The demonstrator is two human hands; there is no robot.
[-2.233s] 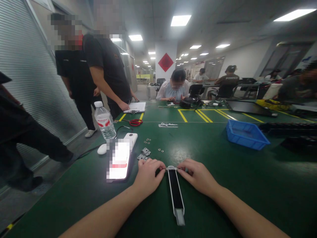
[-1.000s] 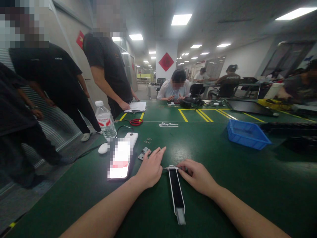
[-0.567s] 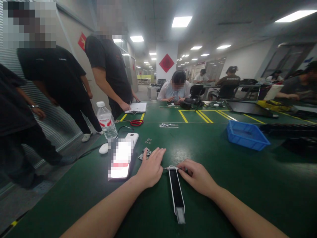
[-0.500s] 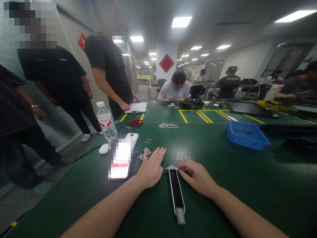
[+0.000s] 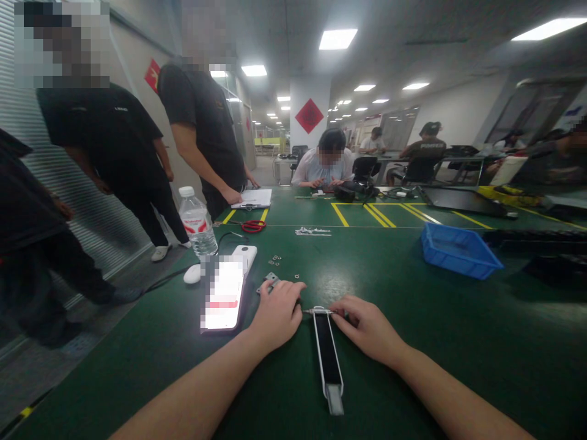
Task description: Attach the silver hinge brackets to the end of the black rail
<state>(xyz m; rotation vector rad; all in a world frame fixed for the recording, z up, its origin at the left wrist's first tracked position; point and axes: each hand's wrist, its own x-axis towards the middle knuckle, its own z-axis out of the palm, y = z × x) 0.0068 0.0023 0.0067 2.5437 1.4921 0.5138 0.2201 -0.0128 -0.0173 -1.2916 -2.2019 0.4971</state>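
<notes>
A long narrow black part with a white frame (image 5: 327,354) lies on the green table (image 5: 413,330), pointing away from me. A thin metal pin (image 5: 316,311) crosses its far end. My right hand (image 5: 367,327) pinches the right end of that pin, fingers closed. Just left of the part's far end, my left hand (image 5: 277,315) has its fingers curled down over small washers (image 5: 296,277) and metal hinge plates (image 5: 270,280). What its fingertips hold is hidden.
A lit phone (image 5: 223,293) lies left of my left hand, with a white power bank (image 5: 244,253), a white mouse (image 5: 190,274) and a water bottle (image 5: 197,222) behind it. A blue bin (image 5: 458,249) sits at the right. Red scissors (image 5: 252,226) lie farther back. People stand at the left.
My left hand left the pin, reached forward with fingers stretched over the washers, and has now curled its fingers and drawn back slightly. My right hand stayed on the pin.
</notes>
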